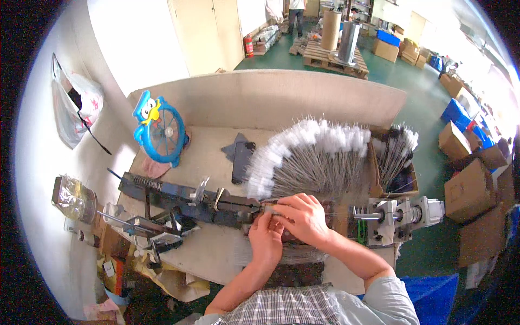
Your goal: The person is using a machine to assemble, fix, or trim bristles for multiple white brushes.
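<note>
My left hand (264, 238) and my right hand (304, 218) meet at the right end of a long dark metal bar (227, 208) on the bench. The fingers of both hands are bent and pinched close together; whatever is between them is hidden. Just beyond my hands fans a large heap of wire-stemmed brushes (319, 157) with white bristle heads. To their right, a motor-driven spindle (374, 215) on metal blocks points toward my right hand. Under and in front of my hands lies a bundle of thin, pale strands (303, 254), partly covered by my arms.
A cardboard box (403, 187) of dark-tipped wire brushes stands right of the heap. A phone (242, 162) and a blue duck-shaped fan (162, 132) sit at the back left. A board (260, 97) edges the bench's far side. Cartons (474, 189) are stacked along the right.
</note>
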A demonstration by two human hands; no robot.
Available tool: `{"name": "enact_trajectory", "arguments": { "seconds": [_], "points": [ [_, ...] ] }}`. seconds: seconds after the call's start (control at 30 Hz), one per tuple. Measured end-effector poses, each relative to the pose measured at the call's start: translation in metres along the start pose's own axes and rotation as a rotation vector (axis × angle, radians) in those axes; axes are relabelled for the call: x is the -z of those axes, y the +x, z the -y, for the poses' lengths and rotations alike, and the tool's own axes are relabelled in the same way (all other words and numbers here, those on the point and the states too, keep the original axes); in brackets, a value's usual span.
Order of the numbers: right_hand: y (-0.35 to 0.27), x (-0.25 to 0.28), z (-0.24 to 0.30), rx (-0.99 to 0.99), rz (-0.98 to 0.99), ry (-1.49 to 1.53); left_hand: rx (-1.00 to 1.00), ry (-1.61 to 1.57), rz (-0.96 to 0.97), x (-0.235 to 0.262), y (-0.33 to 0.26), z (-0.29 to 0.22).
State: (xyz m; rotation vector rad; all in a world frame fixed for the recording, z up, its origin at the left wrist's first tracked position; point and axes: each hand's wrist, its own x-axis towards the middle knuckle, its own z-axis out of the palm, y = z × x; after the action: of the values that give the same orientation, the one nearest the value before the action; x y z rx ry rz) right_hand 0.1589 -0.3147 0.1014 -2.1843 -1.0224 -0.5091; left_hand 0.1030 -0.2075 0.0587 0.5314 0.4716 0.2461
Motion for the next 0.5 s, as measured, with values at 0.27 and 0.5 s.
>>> {"name": "enact_trajectory", "arguments": {
  "seconds": [0.27,0.5],
  "points": [
    [0.003,0.020,0.006,0.017,0.014,-0.043,-0.040,0.042,0.025,0.000,-0.002,-0.001],
    [-0.018,0.021,-0.008,0.002,0.193,-0.175,0.037,-0.022,-0.012,-0.003,-0.003,-0.007]
  ]
}}
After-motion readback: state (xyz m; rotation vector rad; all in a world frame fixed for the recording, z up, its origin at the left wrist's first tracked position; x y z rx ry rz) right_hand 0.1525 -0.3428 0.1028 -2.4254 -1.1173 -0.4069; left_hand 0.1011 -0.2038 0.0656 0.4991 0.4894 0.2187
